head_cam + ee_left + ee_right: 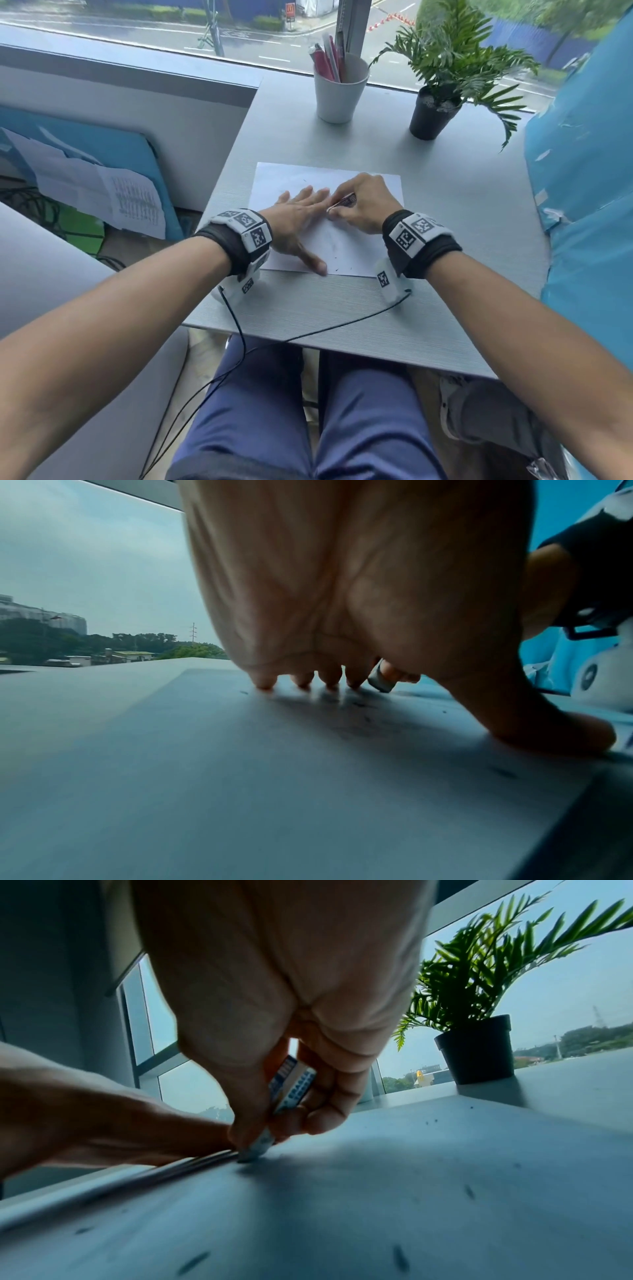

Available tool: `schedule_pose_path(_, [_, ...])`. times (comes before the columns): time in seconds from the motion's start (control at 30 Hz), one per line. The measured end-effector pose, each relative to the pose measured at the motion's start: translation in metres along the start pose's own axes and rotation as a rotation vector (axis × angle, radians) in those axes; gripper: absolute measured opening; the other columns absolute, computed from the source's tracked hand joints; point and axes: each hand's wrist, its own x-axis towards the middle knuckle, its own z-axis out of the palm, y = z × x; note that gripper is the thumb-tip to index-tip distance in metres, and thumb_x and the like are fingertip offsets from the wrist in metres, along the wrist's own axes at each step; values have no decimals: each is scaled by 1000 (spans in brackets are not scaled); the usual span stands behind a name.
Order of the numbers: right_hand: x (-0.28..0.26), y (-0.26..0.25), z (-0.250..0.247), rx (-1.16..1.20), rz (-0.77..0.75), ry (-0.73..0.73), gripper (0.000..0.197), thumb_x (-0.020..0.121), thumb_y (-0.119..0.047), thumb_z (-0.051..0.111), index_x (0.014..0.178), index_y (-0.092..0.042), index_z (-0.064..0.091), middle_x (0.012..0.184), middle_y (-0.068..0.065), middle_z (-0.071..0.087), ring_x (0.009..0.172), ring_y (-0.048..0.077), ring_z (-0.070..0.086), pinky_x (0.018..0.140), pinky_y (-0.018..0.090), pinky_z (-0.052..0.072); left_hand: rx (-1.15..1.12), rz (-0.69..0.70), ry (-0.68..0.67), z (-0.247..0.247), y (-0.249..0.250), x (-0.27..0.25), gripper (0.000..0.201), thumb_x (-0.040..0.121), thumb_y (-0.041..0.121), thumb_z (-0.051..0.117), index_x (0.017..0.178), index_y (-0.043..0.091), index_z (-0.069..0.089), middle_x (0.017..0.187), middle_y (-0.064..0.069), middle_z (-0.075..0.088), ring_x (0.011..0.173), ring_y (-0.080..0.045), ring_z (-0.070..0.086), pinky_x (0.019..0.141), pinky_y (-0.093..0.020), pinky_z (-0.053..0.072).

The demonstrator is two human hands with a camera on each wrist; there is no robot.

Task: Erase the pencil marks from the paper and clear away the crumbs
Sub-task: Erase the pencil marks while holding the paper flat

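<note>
The erasing step is in hand. The left hand [297, 219] lies flat, fingers spread, pinning the paper [356, 250] to the table [308, 308]. The right hand [364, 202] pinches the eraser [291, 1093], its tip on the sheet just beside the left fingertips. Dark crumbs [399, 1257] (several visible) lie nearer the wrists. Judged next: finish rubbing, then sweep those off.

Soft window daylight, blurred fisheye edges.

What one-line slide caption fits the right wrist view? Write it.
Right hand presses a sleeved white eraser onto white paper strewn with dark crumbs, beside the left hand.
</note>
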Motion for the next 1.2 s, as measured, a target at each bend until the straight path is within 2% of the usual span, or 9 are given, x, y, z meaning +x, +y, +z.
schedule_pose_path(0.17, [-19, -7, 5, -57, -67, -199, 10, 74, -24, 80, 82, -18, 80, 70, -8, 69, 67, 2, 62, 57, 2, 41, 30, -52, -22, 1, 1, 2, 145, 53, 85, 70, 156, 28, -16, 162, 2, -26, 147, -22, -27, 117, -56, -15])
schedule_pose_path(0.3, [-11, 4, 3, -30, 53, 31, 13, 72, -25, 76, 81, -16, 80, 69, -5, 69, 69, 7, 62, 63, 10, 46, 18, -104, -30, 2, 3, 4, 143, 53, 85, 69, 156, 33, -15, 161, 6, -28, 147, -21, -29, 116, -57, -17])
schedule_pose_path(0.43, [-19, -8, 8, -86, -28, -125, 12, 75, -24, 77, 83, -16, 79, 73, -4, 69, 67, 6, 61, 58, 9, 45, 31, -104, -54, 1, 4, 5, 142, 51, 88, 67, 155, 38, -16, 160, 6, -30, 146, -21, -30, 115, -61, -16])
schedule_pose_path(0.57, [-11, -2, 5, -43, 83, 35, 15, 73, -27, 76, 83, -17, 80, 77, -2, 71, 74, 8, 63, 66, 16, 48, 18, -117, -52, 1, 6, 4, 143, 51, 87, 68, 155, 37, -16, 161, 6, -29, 146, -22, -30, 114, -60, -17])
schedule_pose_path(0.7, [-17, -8, 11, -56, 46, -71, 13, 73, -25, 77, 81, -15, 80, 71, -2, 70, 64, 6, 60, 50, 4, 35, 24, -115, -65, -2, 10, 3, 145, 50, 87, 67, 155, 34, -18, 161, 4, -30, 147, -23, -29, 115, -62, -15])
schedule_pose_path(0.8, [-8, -1, 2, -44, 128, 60, 15, 73, -26, 75, 82, -15, 80, 73, -2, 70, 70, 8, 61, 61, 11, 44, 16, -133, -61, -2, 12, 3, 144, 51, 86, 68, 155, 34, -17, 161, 5, -30, 147, -23, -29, 115, -62, -15])
schedule_pose_path(0.97, [-20, -13, 7, -92, 43, -122, 8, 73, -21, 76, 79, -17, 79, 64, -10, 63, 61, 4, 58, 46, 2, 34, 35, -140, -87, -3, 12, 2, 143, 50, 87, 67, 154, 37, -18, 160, 5, -32, 146, -23, -31, 115, -64, -14])
schedule_pose_path(1.07, [-12, -7, -1, -115, 101, 15, 12, 74, -21, 74, 83, -14, 79, 75, -2, 67, 73, 11, 61, 57, 13, 43, 63, -147, -95, -3, 13, 2, 136, 52, 88, 65, 153, 43, -15, 160, 3, -32, 146, -25, -30, 113, -67, -13])
schedule_pose_path(1.2, [-21, -14, 9, -132, -3, -150, 12, 73, -19, 75, 83, -13, 80, 77, -1, 73, 66, 6, 62, 53, 6, 39, 48, -152, -109, -5, 13, 3, 133, 53, 86, 68, 152, 48, -13, 159, 2, -34, 146, -26, -31, 112, -70, -12])
